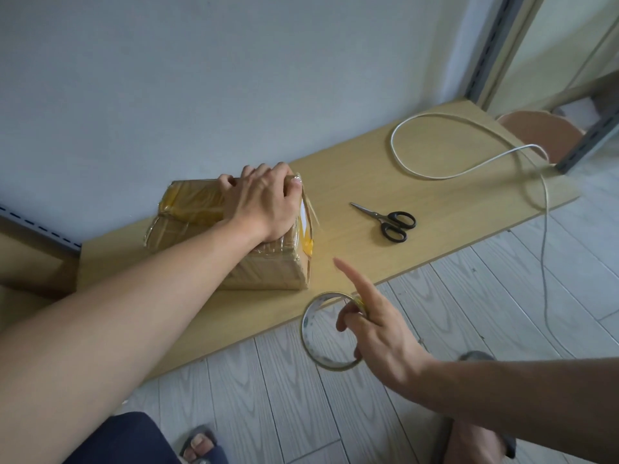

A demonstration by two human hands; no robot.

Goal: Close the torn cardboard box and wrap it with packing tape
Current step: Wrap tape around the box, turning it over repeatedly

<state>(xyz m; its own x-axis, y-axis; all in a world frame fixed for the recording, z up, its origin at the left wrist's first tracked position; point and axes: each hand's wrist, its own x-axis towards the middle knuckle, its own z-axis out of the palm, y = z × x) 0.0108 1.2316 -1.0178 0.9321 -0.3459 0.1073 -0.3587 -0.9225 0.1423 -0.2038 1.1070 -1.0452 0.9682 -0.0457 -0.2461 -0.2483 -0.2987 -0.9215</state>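
While left hand [264,202] grips box [268,269] and right hand [385,336] holds tape roll [308,316], scissors [388,220] and cord [395,152] lie nearby.

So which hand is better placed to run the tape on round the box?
Right. The right hand holds the tape roll beside the cardboard box's near corner; the left hand grips the box top, steadying it.

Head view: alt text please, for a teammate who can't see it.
Left hand grips a taped box on a board; right hand holds a tape roll nearby. Scissors and a cable lie on the board.
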